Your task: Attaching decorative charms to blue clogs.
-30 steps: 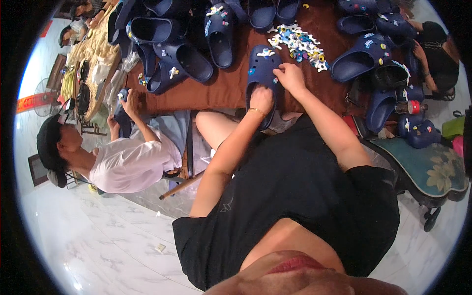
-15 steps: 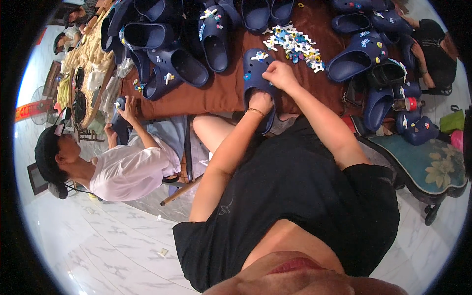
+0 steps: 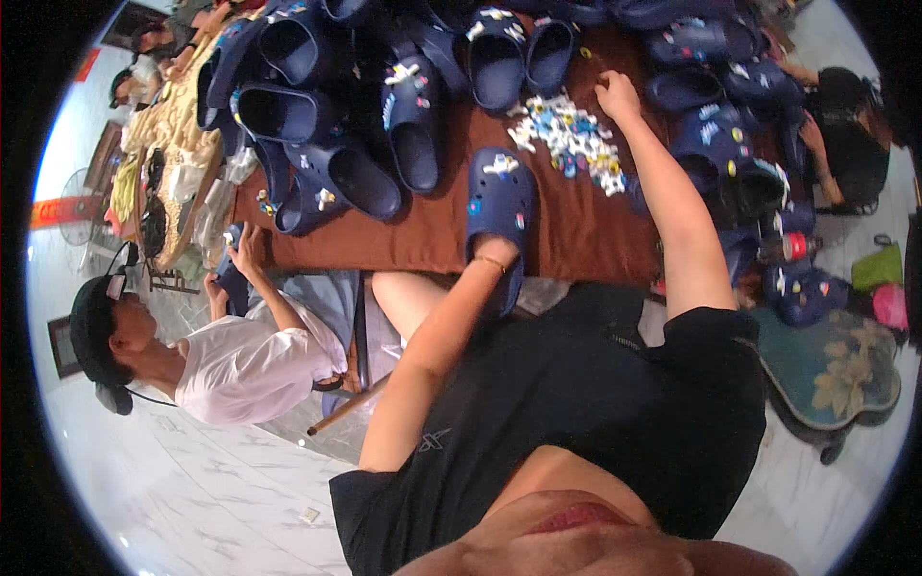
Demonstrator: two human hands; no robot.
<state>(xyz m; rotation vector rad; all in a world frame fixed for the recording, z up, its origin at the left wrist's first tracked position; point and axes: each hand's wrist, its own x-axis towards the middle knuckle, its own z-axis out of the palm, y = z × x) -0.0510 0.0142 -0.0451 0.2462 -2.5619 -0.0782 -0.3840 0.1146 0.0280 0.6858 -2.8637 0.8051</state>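
- The navy clog (image 3: 499, 206) lay on the brown surface (image 3: 576, 240) at its near edge, long axis running away from the person, toe farthest.
- The left hand (image 3: 490, 274) sat at the clog's heel end, its grip apparently closed on it, though the fingers were hidden.
- The right hand (image 3: 618, 94) reached farther out, just beyond the pile of small charms (image 3: 571, 144), fingers loosely curled and holding nothing that could be made out.
- The charms lay up and right of the clog, nearer the right hand.
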